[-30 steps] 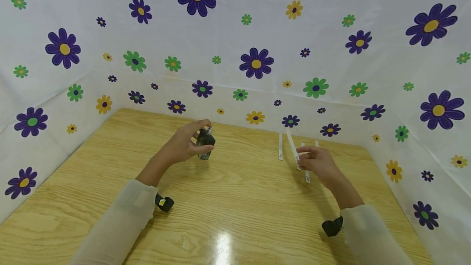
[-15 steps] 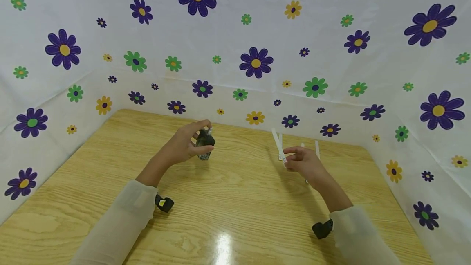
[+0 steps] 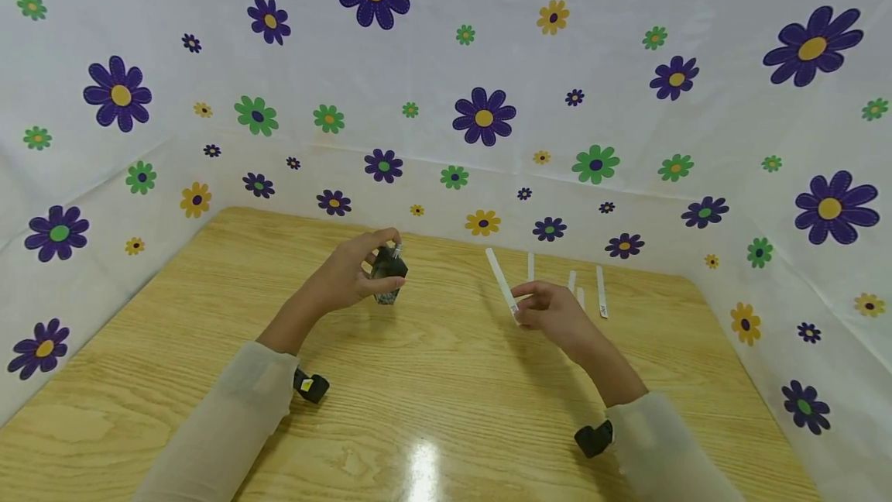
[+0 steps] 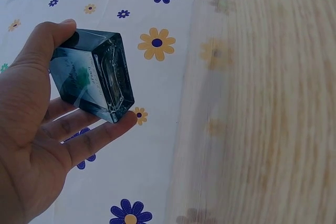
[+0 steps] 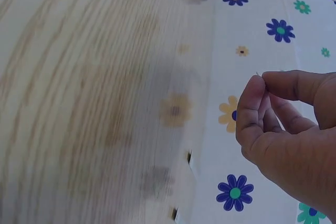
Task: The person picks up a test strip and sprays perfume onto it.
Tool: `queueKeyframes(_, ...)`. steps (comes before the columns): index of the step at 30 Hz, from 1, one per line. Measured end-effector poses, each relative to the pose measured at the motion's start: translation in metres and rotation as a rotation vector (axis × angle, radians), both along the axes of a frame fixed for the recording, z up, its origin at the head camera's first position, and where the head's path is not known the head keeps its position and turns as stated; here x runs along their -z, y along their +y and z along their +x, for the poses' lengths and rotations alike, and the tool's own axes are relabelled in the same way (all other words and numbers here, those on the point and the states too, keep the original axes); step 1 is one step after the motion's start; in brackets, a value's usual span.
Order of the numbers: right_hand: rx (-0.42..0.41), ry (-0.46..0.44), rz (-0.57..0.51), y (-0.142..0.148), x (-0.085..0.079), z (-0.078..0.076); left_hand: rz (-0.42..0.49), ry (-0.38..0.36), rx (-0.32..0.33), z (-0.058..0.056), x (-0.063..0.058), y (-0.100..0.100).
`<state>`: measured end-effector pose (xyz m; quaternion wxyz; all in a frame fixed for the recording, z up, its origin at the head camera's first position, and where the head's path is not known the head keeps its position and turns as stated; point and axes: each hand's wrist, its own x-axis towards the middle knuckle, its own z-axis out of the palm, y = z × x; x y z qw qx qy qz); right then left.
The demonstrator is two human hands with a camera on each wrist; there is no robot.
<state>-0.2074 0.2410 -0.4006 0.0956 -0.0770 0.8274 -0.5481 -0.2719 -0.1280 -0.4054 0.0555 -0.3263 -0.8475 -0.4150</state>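
My left hand point(image 3: 341, 276) grips a dark glass perfume bottle point(image 3: 392, 263) above the table, its index finger at the silver sprayer on top. In the left wrist view, the thick clear base of the bottle point(image 4: 94, 74) faces the camera, with the thumb and fingers round its sides. To the right, my right hand point(image 3: 560, 321) pinches the lower end of a white paper test strip point(image 3: 499, 276) between thumb and fingers. The strip tilts up and leftward, apart from the bottle. In the right wrist view it shows only as a thin edge at the fingertips.
Several more white strips lie towards the back right of the wooden table point(image 3: 418, 370), including one strip point(image 3: 602, 293) at the far right with small print on its end. A white flower-print sheet point(image 3: 418, 60) walls the back and both sides.
My right hand has carried the strip leftward, towards the bottle, passing over the other strips, and more of those now show. The left hand and bottle have stayed in place.
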Motion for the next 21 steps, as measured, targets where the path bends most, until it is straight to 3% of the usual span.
queueKeyframes(21, -0.083, -0.001, 0.017, -0.051, -0.005, 0.003, -0.003, -0.010, 0.042, -0.007, -0.005, 0.001)
